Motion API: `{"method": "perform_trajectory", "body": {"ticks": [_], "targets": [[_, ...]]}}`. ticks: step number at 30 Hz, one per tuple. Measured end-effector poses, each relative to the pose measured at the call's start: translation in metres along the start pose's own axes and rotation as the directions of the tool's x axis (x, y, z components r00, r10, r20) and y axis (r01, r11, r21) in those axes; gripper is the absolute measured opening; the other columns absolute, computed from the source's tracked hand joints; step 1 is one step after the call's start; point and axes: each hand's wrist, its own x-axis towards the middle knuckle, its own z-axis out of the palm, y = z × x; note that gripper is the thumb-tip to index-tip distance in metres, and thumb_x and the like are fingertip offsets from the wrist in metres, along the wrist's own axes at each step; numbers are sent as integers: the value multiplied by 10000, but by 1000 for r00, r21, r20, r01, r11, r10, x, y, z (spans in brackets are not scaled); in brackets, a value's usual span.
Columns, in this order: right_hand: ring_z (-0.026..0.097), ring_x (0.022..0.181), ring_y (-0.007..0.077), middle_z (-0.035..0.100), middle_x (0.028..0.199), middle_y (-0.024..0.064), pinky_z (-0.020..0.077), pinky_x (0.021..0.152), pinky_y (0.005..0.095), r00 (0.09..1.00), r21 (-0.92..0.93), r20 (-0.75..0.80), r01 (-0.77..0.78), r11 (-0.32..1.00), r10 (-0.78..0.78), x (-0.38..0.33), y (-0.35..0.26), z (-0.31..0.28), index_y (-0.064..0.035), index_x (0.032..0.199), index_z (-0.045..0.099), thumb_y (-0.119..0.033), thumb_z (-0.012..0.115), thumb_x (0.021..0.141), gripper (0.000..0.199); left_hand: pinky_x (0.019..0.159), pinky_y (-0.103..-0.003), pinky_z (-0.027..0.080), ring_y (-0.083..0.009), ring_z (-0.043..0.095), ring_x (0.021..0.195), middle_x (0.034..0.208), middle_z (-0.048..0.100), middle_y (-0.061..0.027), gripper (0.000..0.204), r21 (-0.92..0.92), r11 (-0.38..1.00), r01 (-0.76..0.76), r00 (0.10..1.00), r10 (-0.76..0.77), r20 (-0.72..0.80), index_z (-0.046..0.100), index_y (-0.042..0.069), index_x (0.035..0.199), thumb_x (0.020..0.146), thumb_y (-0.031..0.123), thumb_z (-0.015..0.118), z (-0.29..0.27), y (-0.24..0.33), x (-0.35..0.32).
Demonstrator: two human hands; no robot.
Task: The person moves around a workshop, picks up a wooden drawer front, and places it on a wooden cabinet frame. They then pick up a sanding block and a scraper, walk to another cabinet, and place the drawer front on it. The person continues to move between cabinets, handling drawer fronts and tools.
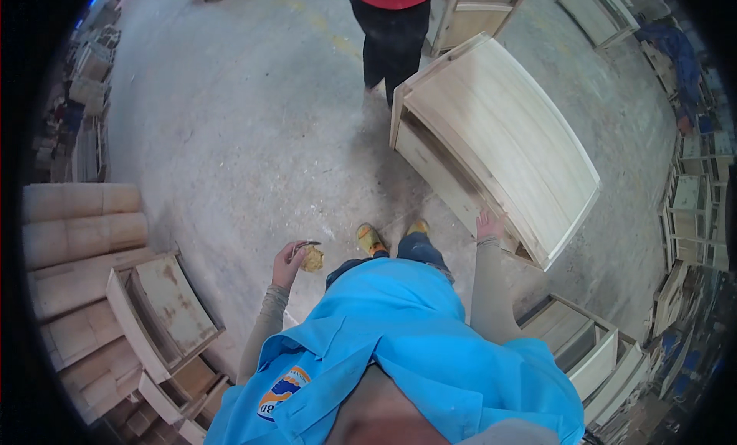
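A wad (pixel 311 258) of tan, crumpled stuff, perhaps sandpaper or a rag, is held in the left hand (pixel 288 262) at the centre of the frame, just left of the yellow shoes (pixel 370 238). The grip there is closed round the wad, which is carried clear of the floor.

The right hand (pixel 488 225) is laid with fingers spread on the near edge of a pale wooden cabinet (pixel 499 142) at right of centre; nothing is held in it. The cabinet stands on the concrete floor (pixel 230 123), its broad top unfinished and bare.

The step in hand is judged to be an approach: the cabinet is steadied or felt, and the wad is not yet brought to the wood. For the next move, the wad would have to be carried across the body to the cabinet.

Another person's dark trousers (pixel 391 42) are seen at the top, just beyond the cabinet. Drawer frames (pixel 157 307) are stacked at lower left.
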Motion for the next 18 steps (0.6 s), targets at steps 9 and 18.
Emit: {"method": "perform_trajectory", "body": {"ticks": [9, 18], "targets": [[308, 1182, 266, 218, 1350, 85, 265, 986, 415, 992, 596, -117, 107, 796, -45, 37, 8, 16, -71, 1297, 208, -562, 589, 684, 873, 687, -227, 447, -110, 556, 776, 873, 594, -72, 236, -49, 990, 132, 989, -127, 81, 560, -7, 978, 820, 154, 494, 12, 26, -11], [370, 1132, 229, 408, 1228, 61, 319, 949, 420, 948, 730, -130, 289, 620, -289, 42, -1, 56, -133, 1213, 384, -527, 578, 717, 663, 372, -169, 253, -14, 335, 421, 666, 542, 37, 246, 138, 971, 195, 978, -203, 50, 569, 49, 991, 809, 207, 520, 51, 92, -12]]}}
